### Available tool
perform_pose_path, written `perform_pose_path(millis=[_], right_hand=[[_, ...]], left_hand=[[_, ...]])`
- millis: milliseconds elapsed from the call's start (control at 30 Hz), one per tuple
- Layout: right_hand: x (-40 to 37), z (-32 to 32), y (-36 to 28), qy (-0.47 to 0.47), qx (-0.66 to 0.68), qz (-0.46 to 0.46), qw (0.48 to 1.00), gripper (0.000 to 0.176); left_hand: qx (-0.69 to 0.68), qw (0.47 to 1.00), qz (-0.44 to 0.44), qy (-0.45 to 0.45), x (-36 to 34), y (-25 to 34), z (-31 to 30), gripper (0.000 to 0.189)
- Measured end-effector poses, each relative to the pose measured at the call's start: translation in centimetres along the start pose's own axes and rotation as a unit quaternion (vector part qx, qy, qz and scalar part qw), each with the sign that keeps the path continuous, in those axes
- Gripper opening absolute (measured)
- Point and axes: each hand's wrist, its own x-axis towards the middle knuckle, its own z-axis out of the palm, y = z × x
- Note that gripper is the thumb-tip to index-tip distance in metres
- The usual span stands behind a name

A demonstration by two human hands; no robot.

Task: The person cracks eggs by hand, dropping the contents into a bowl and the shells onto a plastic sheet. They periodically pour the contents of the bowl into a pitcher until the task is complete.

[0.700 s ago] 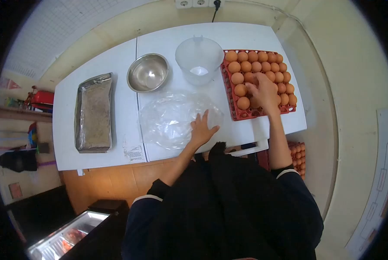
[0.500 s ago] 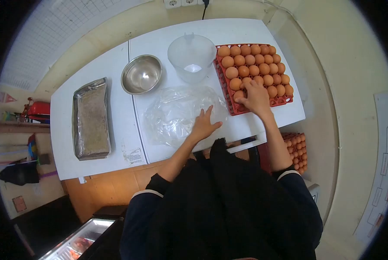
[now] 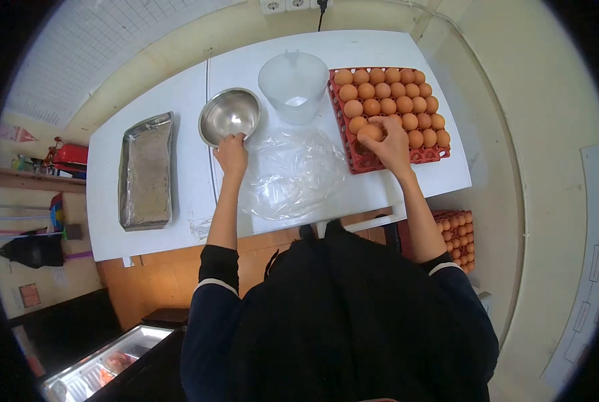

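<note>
My left hand point(image 3: 232, 156) has its fingers on the near rim of a round steel bowl point(image 3: 229, 119), gripping it. Held between the thumb and fingers of my right hand point(image 3: 391, 143) is a brown egg point(image 3: 371, 132), just over the near left corner of a red egg tray point(image 3: 338, 120) filled with rows of brown eggs. A clear plastic bag point(image 3: 292, 175) lies crumpled between my two hands. Behind the bag stands a translucent plastic container point(image 3: 292, 84), to the right of the bowl.
On the left of the white table point(image 3: 185, 87) lies a worn rectangular metal pan point(image 3: 146, 175). More eggs in trays point(image 3: 457, 234) sit below the table's right side. A metal sink-like tray point(image 3: 112, 362) is at the lower left. Walls border the back and right.
My left hand has moved left from above the plastic bag to the bowl and taken its rim. My right hand has lifted an egg at the tray's near left corner.
</note>
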Motion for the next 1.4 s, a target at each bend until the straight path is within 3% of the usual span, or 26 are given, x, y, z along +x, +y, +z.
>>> perform_pose_path(millis=[33, 100, 133, 200, 267, 300, 333, 367, 400, 467, 533, 567, 667, 733, 767, 800, 933, 1000, 1033, 1100, 1133, 1200, 1233, 1300, 1333, 1400], right_hand=[[0.0, 0.0, 0.2, -0.002, 0.002, 0.001, 1.000, 0.035], [0.2, -0.1, 0.6, -0.033, 0.235, 0.126, 0.963, 0.034], [0.1, 0.2, 0.4, -0.037, 0.235, 0.125, 0.963, 0.034], [-0.8, 1.4, -0.8, -0.067, 0.427, 0.216, 0.875, 0.033], [-2.3, 4.0, 0.0, -0.097, 0.393, 0.153, 0.901, 0.034], [-3.2, 5.1, -1.2, -0.087, 0.397, 0.105, 0.908, 0.035], [-4.0, 6.2, -2.3, -0.077, 0.401, 0.060, 0.911, 0.036], [-4.4, 6.6, -3.4, -0.093, 0.347, 0.003, 0.933, 0.037], [-4.7, 6.4, -4.5, -0.108, 0.292, -0.052, 0.949, 0.039], [-3.9, 5.7, -4.9, -0.155, 0.263, -0.063, 0.950, 0.041], [-1.6, 4.6, -3.2, -0.034, 0.037, -0.195, 0.979, 0.038], [-0.3, 4.1, -2.1, -0.033, 0.037, -0.197, 0.979, 0.038], [2.2, 3.2, 0.8, -0.089, -0.271, -0.078, 0.955, 0.037], [2.6, 3.3, 1.2, -0.096, -0.280, -0.089, 0.951, 0.038], [2.7, 3.4, 1.3, -0.105, -0.293, -0.101, 0.945, 0.039], [2.9, 3.4, 1.3, -0.108, -0.290, -0.101, 0.946, 0.039], [2.9, 2.9, -1.2, -0.003, -0.231, -0.103, 0.968, 0.036], [2.0, 3.0, -4.5, 0.049, -0.025, -0.031, 0.998, 0.038], [1.3, 4.5, -4.6, 0.020, 0.139, 0.027, 0.990, 0.036], [-0.4, 7.7, -6.3, -0.077, 0.288, 0.108, 0.948, 0.039], [-1.3, 9.4, -7.2, -0.077, 0.287, 0.107, 0.949, 0.039], [-2.7, 12.3, -9.0, 0.005, 0.451, 0.061, 0.891, 0.042], [-3.0, 12.9, -10.0, 0.004, 0.451, 0.061, 0.890, 0.042], [-3.6, 13.3, -11.6, 0.110, 0.350, -0.085, 0.926, 0.047], [-3.9, 13.6, -11.7, 0.108, 0.349, -0.085, 0.927, 0.047], [-4.4, 14.2, -11.5, 0.138, 0.207, -0.204, 0.947, 0.046]], left_hand=[[-0.012, 1.000, 0.001, -0.027, -0.5, 0.4, -0.3, 0.019], [-0.025, 0.998, -0.004, -0.053, -1.9, 1.0, -1.0, 0.019], [-0.011, 1.000, 0.027, 0.005, -2.7, 1.3, -1.3, 0.022], [0.002, 0.996, 0.056, 0.065, -4.3, 3.1, -3.2, 0.024], [-0.112, 0.981, 0.003, 0.161, -6.2, 6.9, -6.8, 0.028], [-0.323, 0.944, -0.043, 0.046, -7.5, 8.3, -6.9, 0.032], [-0.514, 0.851, -0.084, -0.073, -8.5, 9.7, -6.8, 0.036], [-0.694, 0.665, -0.160, -0.225, -8.9, 10.9, -7.7, 0.037], [-0.807, 0.415, -0.224, -0.356, -9.4, 11.7, -8.4, 0.038], [-0.817, 0.406, -0.231, -0.337, -10.1, 11.9, -6.1, 0.037], [-0.832, 0.397, -0.229, -0.313, -10.0, 11.3, -4.9, 0.037], [-0.833, 0.390, -0.252, -0.300, -9.9, 10.7, -4.8, 0.035], [-0.825, 0.387, -0.309, -0.271, -9.8, 8.9, -4.4, 0.031], [-0.818, 0.393, -0.337, -0.252, -9.2, 7.2, -4.1, 0.030], [-0.823, 0.364, -0.326, -0.290, -9.1, 6.0, -3.9, 0.031], [-0.826, 0.333, -0.316, -0.328, -9.1, 5.0, -3.8, 0.033], [-0.838, 0.317, -0.304, -0.323, -8.2, 3.2, -4.1, 0.034], [-0.826, 0.379, -0.296, -0.294, -7.8, 3.2, -5.4, 0.032], [-0.825, 0.378, -0.298, -0.296, -7.6, 3.1, -5.4, 0.032], [-0.826, 0.373, -0.277, -0.319, -7.1, 2.9, -5.4, 0.038], [-0.827, 0.372, -0.276, -0.320, -6.9, 3.0, -5.7, 0.038], [-0.830, 0.326, -0.289, -0.348, -6.4, 2.9, -6.5, 0.039], [-0.830, 0.326, -0.290, -0.347, -6.3, 2.7, -6.7, 0.039], [-0.835, 0.328, -0.279, -0.343, -6.3, 2.4, -6.8, 0.040], [-0.836, 0.326, -0.279, -0.343, -6.3, 2.3, -6.7, 0.040], [-0.840, 0.326, -0.271, -0.337, -6.2, 2.1, -6.5, 0.041]])
